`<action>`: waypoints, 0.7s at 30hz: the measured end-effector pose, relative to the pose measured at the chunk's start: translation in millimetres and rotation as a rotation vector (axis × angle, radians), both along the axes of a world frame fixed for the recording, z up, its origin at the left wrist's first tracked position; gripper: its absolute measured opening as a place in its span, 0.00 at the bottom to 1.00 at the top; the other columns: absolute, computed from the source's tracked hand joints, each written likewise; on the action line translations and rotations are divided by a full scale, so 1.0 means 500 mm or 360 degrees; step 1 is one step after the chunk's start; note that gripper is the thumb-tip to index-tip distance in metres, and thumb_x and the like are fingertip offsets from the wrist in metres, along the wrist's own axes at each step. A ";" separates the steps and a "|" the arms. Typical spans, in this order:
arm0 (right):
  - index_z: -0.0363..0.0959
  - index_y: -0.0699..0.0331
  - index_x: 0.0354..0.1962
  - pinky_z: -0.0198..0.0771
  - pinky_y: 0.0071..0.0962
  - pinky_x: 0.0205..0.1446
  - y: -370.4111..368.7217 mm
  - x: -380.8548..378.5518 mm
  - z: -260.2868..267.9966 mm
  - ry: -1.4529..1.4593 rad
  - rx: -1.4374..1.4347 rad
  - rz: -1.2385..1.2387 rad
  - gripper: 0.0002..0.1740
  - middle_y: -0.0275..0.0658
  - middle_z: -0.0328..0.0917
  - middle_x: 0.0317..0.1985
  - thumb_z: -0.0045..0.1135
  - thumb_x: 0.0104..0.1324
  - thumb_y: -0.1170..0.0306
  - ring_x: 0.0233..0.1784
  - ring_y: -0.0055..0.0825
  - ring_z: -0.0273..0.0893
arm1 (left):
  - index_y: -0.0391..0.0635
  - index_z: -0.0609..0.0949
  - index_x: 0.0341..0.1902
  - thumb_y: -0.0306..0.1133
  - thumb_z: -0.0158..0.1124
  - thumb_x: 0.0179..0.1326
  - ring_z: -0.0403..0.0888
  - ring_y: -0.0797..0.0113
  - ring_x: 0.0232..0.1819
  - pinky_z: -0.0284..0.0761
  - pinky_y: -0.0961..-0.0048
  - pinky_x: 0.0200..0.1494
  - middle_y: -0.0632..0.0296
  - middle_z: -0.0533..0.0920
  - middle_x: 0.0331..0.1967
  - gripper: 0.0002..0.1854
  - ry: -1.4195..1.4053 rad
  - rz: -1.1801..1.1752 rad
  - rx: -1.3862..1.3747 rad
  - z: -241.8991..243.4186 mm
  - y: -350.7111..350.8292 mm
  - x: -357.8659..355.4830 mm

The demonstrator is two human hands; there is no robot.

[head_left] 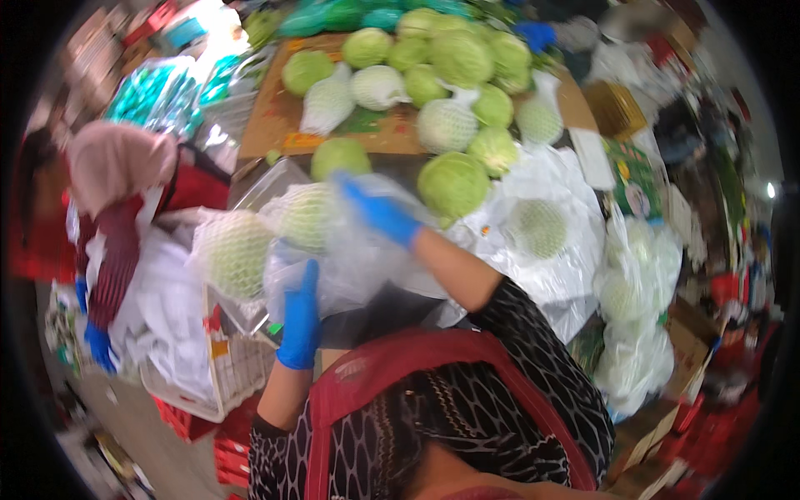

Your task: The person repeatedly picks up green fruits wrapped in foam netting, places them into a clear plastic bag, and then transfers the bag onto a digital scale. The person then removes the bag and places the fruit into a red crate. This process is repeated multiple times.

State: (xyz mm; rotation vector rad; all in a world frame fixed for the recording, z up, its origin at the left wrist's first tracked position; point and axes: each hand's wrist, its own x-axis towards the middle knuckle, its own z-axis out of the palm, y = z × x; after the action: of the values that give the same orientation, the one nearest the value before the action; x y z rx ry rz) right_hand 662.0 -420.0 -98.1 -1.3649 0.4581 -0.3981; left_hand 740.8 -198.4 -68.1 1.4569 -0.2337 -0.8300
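Observation:
My left hand (300, 322), in a blue glove, stands upright at the near side of a clear plastic bag (356, 265), its thumb and fingers not clearly gripping it. My right hand (378, 209), also gloved in blue and blurred, lies over the bag's far side; whether it pinches the film is unclear. Just left of the bag are two cabbages in white foam nets, one (303, 215) partly behind the plastic and one (234, 253) nearer the tray's left edge. A bare cabbage (340, 159) lies beyond my right hand, and another (453, 187) to its right.
More cabbages (462, 56) are heaped on a cardboard sheet (269, 125). White plastic sheets (544, 300) with a netted cabbage lie right, beside filled bags (634, 312). A co-worker with blue gloves (100, 347) is at left, near a white crate (240, 369).

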 end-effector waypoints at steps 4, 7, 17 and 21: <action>0.67 0.66 0.59 0.58 0.30 0.67 0.039 0.032 -0.043 -0.0151 -0.0027 -0.0378 0.27 0.42 0.69 0.60 0.47 0.72 0.56 0.62 0.31 0.66 | 0.37 0.74 0.59 0.40 0.52 0.70 0.74 0.73 0.49 0.72 0.73 0.52 0.63 0.76 0.50 0.22 -0.0021 0.0017 0.0011 0.029 -0.053 -0.044; 0.63 0.64 0.62 0.58 0.29 0.68 0.049 -0.071 -0.025 -0.0503 0.0120 -0.0468 0.27 0.40 0.65 0.64 0.46 0.72 0.58 0.66 0.29 0.63 | 0.40 0.68 0.65 0.39 0.58 0.68 0.72 0.67 0.57 0.67 0.68 0.60 0.61 0.74 0.58 0.26 -0.0123 0.0009 -0.0253 0.045 -0.035 -0.097; 0.53 0.65 0.68 0.61 0.26 0.66 -0.086 -0.444 0.058 -0.0920 0.0335 -0.1474 0.27 0.39 0.66 0.63 0.38 0.74 0.66 0.64 0.26 0.63 | 0.35 0.69 0.64 0.35 0.56 0.68 0.71 0.65 0.59 0.69 0.69 0.60 0.55 0.72 0.59 0.24 -0.0292 -0.1060 -0.0460 0.078 -0.362 -0.280; 0.61 0.68 0.64 0.58 0.24 0.68 -0.173 -0.694 0.033 0.0277 -0.1257 -0.1824 0.24 0.41 0.70 0.60 0.34 0.76 0.64 0.62 0.27 0.67 | 0.40 0.70 0.64 0.40 0.52 0.70 0.73 0.69 0.51 0.71 0.71 0.52 0.62 0.73 0.55 0.23 0.0099 -0.1161 -0.0532 0.002 -0.441 -0.380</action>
State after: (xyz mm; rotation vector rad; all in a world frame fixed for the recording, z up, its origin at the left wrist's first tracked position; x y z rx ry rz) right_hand 315.0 -506.5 -81.8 -1.7827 1.3240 -1.5219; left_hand 550.6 -418.9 -67.1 1.0196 -0.8469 -1.3418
